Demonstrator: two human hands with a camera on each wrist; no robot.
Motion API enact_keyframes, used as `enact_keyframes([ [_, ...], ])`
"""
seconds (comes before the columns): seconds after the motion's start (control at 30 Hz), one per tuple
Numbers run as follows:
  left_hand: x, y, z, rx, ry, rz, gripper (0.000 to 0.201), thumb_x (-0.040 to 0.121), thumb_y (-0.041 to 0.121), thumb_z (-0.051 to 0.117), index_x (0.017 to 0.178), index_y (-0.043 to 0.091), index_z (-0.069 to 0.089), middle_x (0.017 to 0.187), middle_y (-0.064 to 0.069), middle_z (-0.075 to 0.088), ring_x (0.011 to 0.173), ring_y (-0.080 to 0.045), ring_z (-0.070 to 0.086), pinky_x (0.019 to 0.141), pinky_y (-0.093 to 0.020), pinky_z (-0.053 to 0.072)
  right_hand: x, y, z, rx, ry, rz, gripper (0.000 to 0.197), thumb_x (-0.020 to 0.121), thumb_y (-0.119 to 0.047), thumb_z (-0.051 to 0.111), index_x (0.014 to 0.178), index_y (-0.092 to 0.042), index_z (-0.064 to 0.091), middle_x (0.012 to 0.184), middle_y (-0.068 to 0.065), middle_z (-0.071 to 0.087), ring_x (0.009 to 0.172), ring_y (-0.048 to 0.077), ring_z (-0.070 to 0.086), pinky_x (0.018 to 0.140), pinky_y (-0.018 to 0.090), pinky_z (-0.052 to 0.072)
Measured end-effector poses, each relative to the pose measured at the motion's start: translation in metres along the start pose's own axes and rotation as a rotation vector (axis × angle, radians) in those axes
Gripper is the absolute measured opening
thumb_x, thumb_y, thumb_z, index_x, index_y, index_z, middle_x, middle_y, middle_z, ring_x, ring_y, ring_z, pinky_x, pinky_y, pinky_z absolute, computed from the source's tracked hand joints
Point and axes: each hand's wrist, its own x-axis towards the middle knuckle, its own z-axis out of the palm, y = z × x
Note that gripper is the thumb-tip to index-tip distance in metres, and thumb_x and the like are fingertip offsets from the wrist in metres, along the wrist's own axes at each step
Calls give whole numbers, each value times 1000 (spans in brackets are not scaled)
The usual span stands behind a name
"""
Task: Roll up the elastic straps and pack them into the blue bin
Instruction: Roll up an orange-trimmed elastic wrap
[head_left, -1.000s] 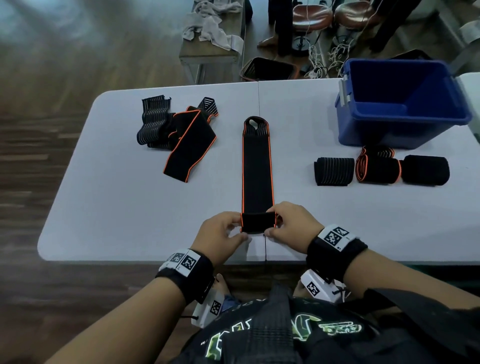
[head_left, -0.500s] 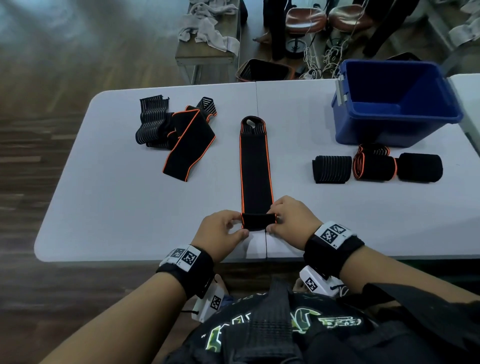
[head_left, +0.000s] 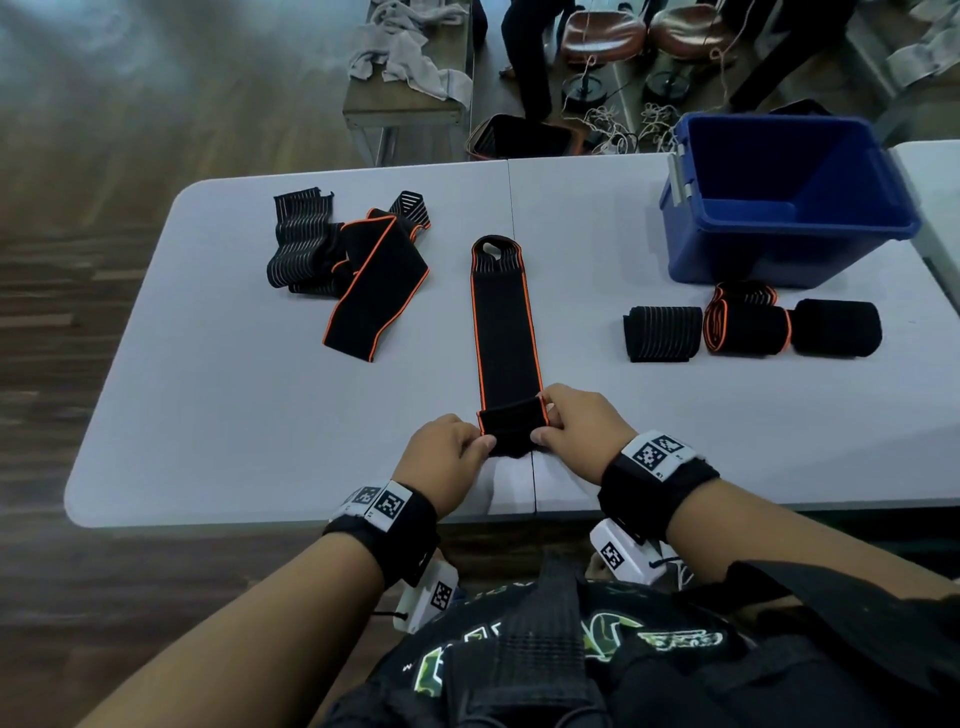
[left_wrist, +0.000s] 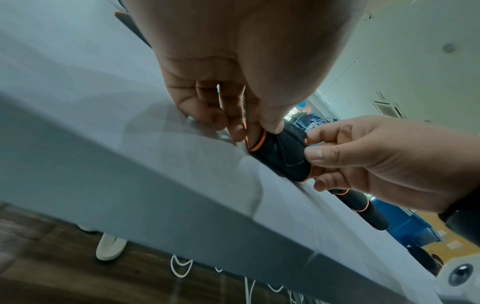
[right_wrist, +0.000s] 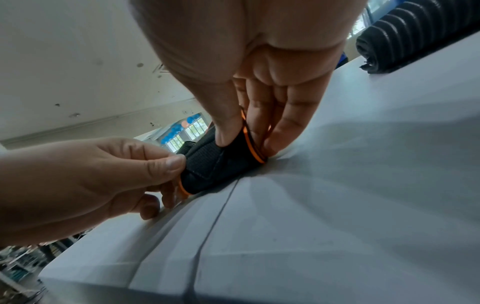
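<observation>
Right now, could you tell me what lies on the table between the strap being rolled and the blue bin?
In the head view, three rolled straps lie between the strap and the blue bin.

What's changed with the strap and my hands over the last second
Both hands, left hand and right hand, have rolled the near end of the strap a little farther up the table, so the roll is thicker. They still pinch its two ends. The three rolled straps, the loose pile and the blue bin stayed put.
</observation>
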Motion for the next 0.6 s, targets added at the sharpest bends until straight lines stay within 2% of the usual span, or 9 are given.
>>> enact_keyframes([
  [0.17,9,7,-1,27,-23,-39,42,105,35,46,77,10,64,77,-5,63,78,-23,59,72,-34,41,9,-5,-1,-43,7,50,29,93,-26,64,119,-15,58,102,5,65,98,23,62,87,35,51],
  [0.27,13,12,-4,46,-64,-79,42,105,37,45,74,15,62,72,-1,60,76,-20,58,70,-31,38,10,-5,0,-40,14,80,43,91,-26,66,131,-15,53,112,8,66,105,25,61,93,34,50],
  [0.33,15,14,-7,55,-74,-101,43,104,40,47,74,16,64,71,-1,61,75,-20,59,69,-32,41,10,-5,0,-36,10,82,53,91,-25,66,140,-16,47,118,8,65,111,24,60,97,34,49],
  [0.43,14,15,-10,77,-53,-117,41,100,45,53,72,18,66,68,2,63,73,-18,61,69,-31,45,12,-10,-1,-134,-18,87,50,93,-24,65,139,-15,50,126,10,62,117,26,58,99,34,47],
  [0.53,12,14,-12,-17,59,-125,21,92,44,66,88,24,66,77,8,67,79,-12,62,73,-30,51,15,-11,-4,-205,-26,94,50,90,-30,68,136,-16,54,130,9,54,117,28,56,100,38,48],
  [0.6,12,14,-12,-24,123,-42,16,90,38,71,100,27,63,91,12,65,86,-10,60,79,-28,50,16,-8,-4,-220,14,72,52,87,-34,72,134,-19,56,130,6,48,119,27,52,100,40,48],
])
